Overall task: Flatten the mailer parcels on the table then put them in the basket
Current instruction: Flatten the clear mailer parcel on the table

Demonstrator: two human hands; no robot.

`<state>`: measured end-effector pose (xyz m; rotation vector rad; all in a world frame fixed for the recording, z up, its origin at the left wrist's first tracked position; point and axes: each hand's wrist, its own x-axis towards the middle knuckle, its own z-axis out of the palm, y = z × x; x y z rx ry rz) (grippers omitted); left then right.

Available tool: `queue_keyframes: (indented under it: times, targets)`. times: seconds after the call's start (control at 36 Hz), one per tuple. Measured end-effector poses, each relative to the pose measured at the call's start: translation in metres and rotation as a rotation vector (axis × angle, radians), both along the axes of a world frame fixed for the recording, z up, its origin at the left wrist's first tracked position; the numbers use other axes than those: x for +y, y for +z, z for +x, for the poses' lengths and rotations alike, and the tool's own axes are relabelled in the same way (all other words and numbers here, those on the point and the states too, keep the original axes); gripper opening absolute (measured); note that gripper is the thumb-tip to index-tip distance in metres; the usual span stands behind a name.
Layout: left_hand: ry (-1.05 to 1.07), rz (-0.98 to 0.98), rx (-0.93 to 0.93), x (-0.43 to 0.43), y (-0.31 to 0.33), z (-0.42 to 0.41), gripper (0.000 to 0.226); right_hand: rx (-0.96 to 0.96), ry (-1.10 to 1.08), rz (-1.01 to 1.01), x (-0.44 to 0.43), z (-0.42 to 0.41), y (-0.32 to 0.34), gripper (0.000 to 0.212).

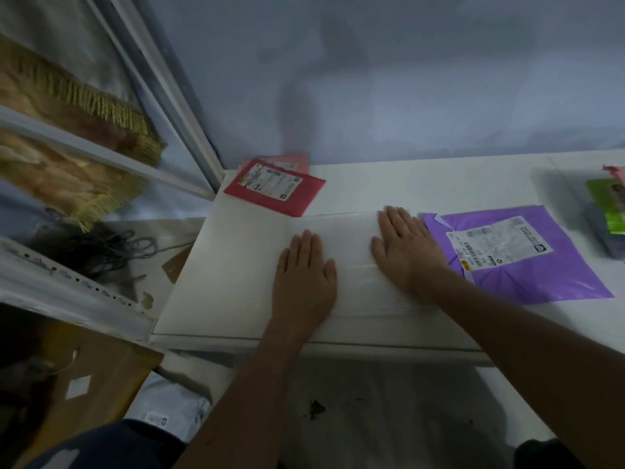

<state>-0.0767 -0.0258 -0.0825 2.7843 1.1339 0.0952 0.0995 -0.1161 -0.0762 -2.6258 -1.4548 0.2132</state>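
Both hands press flat on a white mailer (351, 252) lying near the front edge of the white surface (439, 177): left hand (304, 275) and right hand (406, 252), fingers straight and gripping nothing. A purple mailer (527, 262) lies just right of it, touching the right wrist; a red mailer (274, 187) lies at the far left corner.

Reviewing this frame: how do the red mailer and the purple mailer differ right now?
The red mailer sits at the far left corner of the table, on top of a pink mailer; the purple mailer lies next to the right hand. The red mailer looks fairly smooth; the purple mailer shows creases and a folded corner. Both lie label-up, and neither is gripped: the left hand and right hand press the white mailer.
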Motion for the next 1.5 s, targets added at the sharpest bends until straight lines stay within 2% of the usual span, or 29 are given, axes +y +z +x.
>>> queue_keyframes:
  times: [0.17, 0.28, 0.39, 0.56, 0.69, 0.83, 0.89, 1.06, 1.14, 1.22, 1.36, 1.42, 1.47, 1.5]
  targets:
    - [0.057, 0.001, -0.003, 0.007, -0.004, -0.011, 0.060, -0.041, -0.008, -0.038, 0.006, -0.001, 0.004, 0.063]
    - [0.056, 0.007, 0.002, 0.006, -0.003, -0.010, 0.061, 0.025, 0.076, 0.050, 0.022, -0.031, 0.016, 0.073]
    - [-0.002, 0.024, 0.065, 0.005, -0.001, -0.013, 0.076, 0.085, 0.255, 0.047, 0.030, -0.079, 0.012, 0.056]
    - [0.043, 0.026, 0.024, 0.009, -0.004, -0.012, 0.074, 0.051, 0.226, 0.041, 0.007, -0.053, 0.002, 0.065]
    - [0.046, 0.025, 0.038, 0.009, -0.003, -0.011, 0.076, -0.006, 0.174, 0.045, -0.013, -0.030, 0.002, 0.081]
    - [0.032, 0.010, 0.037, 0.011, -0.002, -0.012, 0.079, 0.012, 0.089, 0.019, -0.023, -0.016, 0.003, 0.082]
    - [0.035, 0.027, 0.023, 0.011, -0.001, -0.013, 0.077, 0.017, 0.090, 0.023, -0.023, -0.016, 0.004, 0.074]
    - [0.044, -0.028, 0.033, 0.012, 0.001, -0.011, 0.061, 0.083, 0.082, 0.000, -0.022, -0.015, 0.007, 0.067]
    - [0.039, -0.153, -0.001, 0.017, 0.010, -0.009, 0.057, 0.179, 0.014, 0.072, -0.019, -0.014, 0.013, 0.068]
    - [0.142, -0.351, -0.167, 0.025, 0.033, -0.008, 0.053, 0.334, -0.156, 0.239, -0.016, -0.009, 0.025, 0.064]
    - [0.491, -0.679, -0.536, 0.046, 0.055, -0.012, 0.061, 0.455, -0.441, 0.256, -0.008, 0.009, 0.045, 0.023]
    - [0.579, -0.819, -0.582, 0.055, 0.056, -0.016, 0.057, 0.554, -0.504, 0.261, -0.007, 0.012, 0.047, 0.033]
    - [0.616, -0.947, -0.629, 0.060, 0.055, -0.019, 0.037, 0.712, -0.566, 0.321, -0.006, 0.013, 0.044, 0.050]
    - [0.630, -1.002, -0.660, 0.062, 0.055, -0.019, 0.030, 0.788, -0.587, 0.355, -0.006, 0.014, 0.042, 0.052]
